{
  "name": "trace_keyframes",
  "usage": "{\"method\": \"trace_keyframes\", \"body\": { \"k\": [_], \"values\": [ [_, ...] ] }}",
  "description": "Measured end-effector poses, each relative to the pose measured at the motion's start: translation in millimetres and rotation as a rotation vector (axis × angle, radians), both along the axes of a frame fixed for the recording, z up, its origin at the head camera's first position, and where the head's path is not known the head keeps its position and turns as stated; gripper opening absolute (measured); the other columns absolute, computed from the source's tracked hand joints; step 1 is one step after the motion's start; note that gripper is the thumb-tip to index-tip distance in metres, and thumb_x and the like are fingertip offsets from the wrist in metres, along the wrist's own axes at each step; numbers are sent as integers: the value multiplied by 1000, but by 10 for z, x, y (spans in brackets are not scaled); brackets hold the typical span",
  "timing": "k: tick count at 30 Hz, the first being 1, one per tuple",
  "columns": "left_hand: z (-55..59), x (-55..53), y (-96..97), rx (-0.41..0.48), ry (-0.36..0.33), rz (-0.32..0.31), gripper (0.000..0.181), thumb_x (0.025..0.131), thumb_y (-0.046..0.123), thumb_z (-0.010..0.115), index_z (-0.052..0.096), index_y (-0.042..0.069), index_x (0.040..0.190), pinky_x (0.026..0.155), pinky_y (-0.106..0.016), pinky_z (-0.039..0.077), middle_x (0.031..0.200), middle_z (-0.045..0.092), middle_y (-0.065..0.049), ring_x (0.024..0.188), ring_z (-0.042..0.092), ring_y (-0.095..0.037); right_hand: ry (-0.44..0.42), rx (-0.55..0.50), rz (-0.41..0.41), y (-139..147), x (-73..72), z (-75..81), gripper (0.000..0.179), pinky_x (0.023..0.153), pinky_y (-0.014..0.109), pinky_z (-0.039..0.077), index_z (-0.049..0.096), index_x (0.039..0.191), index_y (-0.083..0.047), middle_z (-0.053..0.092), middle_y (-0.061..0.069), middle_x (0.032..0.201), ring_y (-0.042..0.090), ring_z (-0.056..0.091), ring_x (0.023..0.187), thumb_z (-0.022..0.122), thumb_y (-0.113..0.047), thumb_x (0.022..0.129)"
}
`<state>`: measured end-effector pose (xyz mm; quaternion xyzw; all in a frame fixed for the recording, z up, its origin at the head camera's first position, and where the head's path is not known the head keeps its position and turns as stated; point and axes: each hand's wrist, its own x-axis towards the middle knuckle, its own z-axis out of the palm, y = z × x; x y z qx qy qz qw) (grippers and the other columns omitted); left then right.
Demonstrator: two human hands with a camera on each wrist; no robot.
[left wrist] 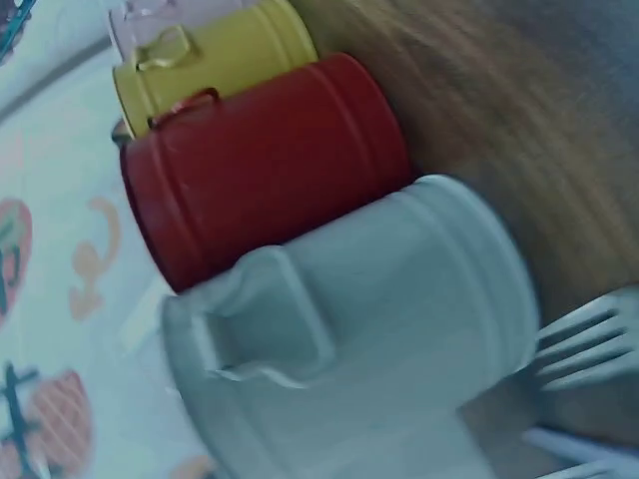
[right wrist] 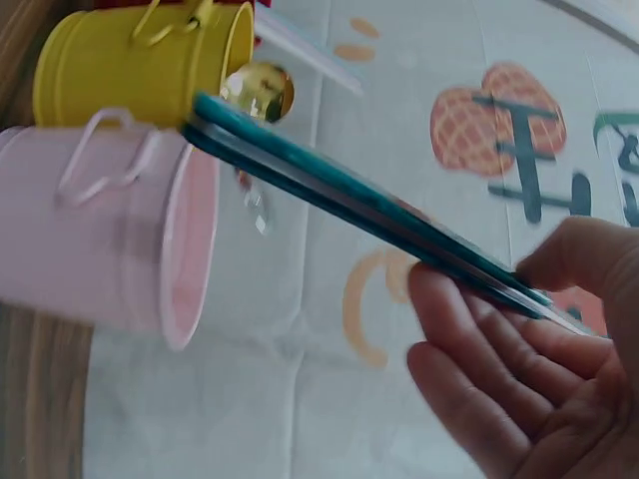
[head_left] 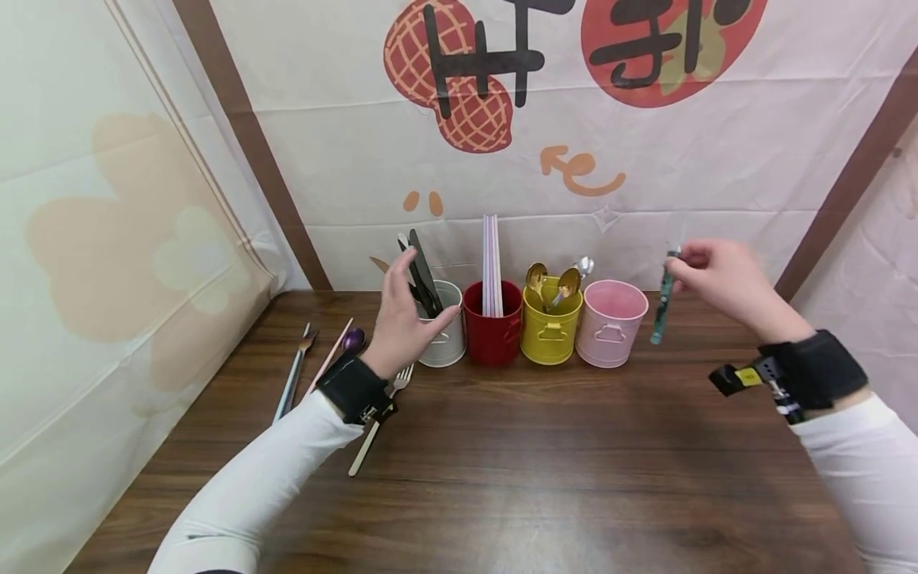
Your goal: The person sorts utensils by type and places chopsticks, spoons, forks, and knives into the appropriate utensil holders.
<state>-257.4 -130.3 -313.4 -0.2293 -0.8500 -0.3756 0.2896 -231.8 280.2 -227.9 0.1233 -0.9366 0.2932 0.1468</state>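
My right hand (head_left: 724, 279) pinches a slim teal patterned stick-like item (head_left: 663, 299) near its upper end. It hangs tilted, to the right of the pink bucket (head_left: 612, 323). In the right wrist view, the teal item (right wrist: 339, 190) has a pale strip along its edge, and thumb and fingers grip one end; its exact kind I cannot tell. My left hand (head_left: 403, 323) has thumb and fingers spread apart at the white bucket (head_left: 446, 343), overlapping its left side. Dark-handled cutlery (head_left: 425, 275) stands in that bucket, partly hidden by the hand.
The red bucket (head_left: 491, 339) holds pale chopsticks (head_left: 492, 263); the yellow bucket (head_left: 551, 335) holds gold and silver spoons (head_left: 569, 282). Left on the wooden table (head_left: 545, 478) lie a fork (head_left: 376, 426), a purple spoon (head_left: 354, 340), a pink stick (head_left: 331, 355) and blue-handled cutlery (head_left: 289, 383). A printed cloth (head_left: 344, 143) hangs behind.
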Motion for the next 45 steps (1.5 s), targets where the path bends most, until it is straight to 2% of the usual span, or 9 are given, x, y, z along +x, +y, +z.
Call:
{"method": "trace_keyframes", "body": {
  "k": [5, 8, 13, 17, 21, 27, 34, 41, 45],
  "values": [
    [-170, -51, -155, 228, -240, 111, 113, 80, 30, 81, -3, 5, 152, 113, -49, 19, 158, 5, -18, 143, 11, -31, 103, -80, 41, -398, -180, 47, 20, 61, 19, 40, 66, 92, 2, 70, 14, 79, 9, 64, 66, 57, -16, 96],
    [-227, -114, -247, 294, -414, 137, 120, 81, 32, 80, -14, 7, 151, 115, -47, 12, 160, -4, -16, 146, 0, -27, 149, -131, 81, -626, -291, 61, 18, 68, 20, 43, 65, 92, 2, 70, 15, 82, 14, 66, 70, 56, -13, 97],
    [-289, -260, -373, 290, -686, 80, 122, 83, 39, 76, -20, 10, 150, 114, -50, 14, 159, -2, -19, 145, 4, -33, 171, -251, 142, -988, -448, 49, 19, 81, 36, 49, 61, 102, 6, 69, 20, 93, 29, 67, 79, 53, -11, 99],
    [-330, -358, -438, 267, -813, -9, 119, 82, 40, 76, -17, 10, 151, 113, -52, 14, 158, 3, -20, 145, 8, -34, 164, -352, 178, -1319, -527, -11, 18, 84, 41, 51, 58, 107, 6, 69, 21, 100, 33, 67, 83, 54, -11, 100],
    [-367, -397, -459, 255, -833, -65, 116, 81, 33, 79, -10, 5, 151, 114, -50, 14, 157, 7, -23, 144, 10, -33, 189, -396, 226, -1645, -587, -129, 17, 82, 40, 52, 57, 105, 6, 69, 21, 99, 32, 67, 84, 54, -10, 100],
    [-418, -415, -436, 230, -774, -103, 86, 78, 23, 82, 22, 0, 136, 108, -46, 25, 138, 37, -24, 131, 33, -33, 225, -471, 278, -2017, -655, -328, 14, 81, 36, 53, 55, 106, 4, 69, 17, 96, 27, 66, 82, 54, -9, 100],
    [-429, -445, -426, 227, -762, -103, 77, 80, 25, 80, 28, 1, 132, 104, -46, 30, 132, 43, -20, 124, 39, -31, 185, -522, 305, -2268, -727, -539, 15, 87, 35, 52, 51, 111, 0, 69, 17, 104, 29, 66, 88, 55, -10, 100],
    [-445, -471, -397, 250, -775, -123, 77, 81, 23, 79, 28, 0, 134, 105, -45, 28, 136, 42, -22, 126, 38, -32, 111, -379, 281, -2377, -766, -725, 15, 88, 35, 52, 51, 109, -2, 69, 16, 108, 24, 68, 93, 56, -13, 100],
    [-361, -409, -359, 257, -793, -137, 77, 84, 19, 76, 24, -3, 137, 106, -46, 27, 139, 37, -24, 128, 36, -34, 58, -220, 261, -2398, -777, -784, 17, 87, 36, 51, 54, 108, -3, 70, 13, 107, 23, 67, 94, 58, -16, 99]
  ]
}}
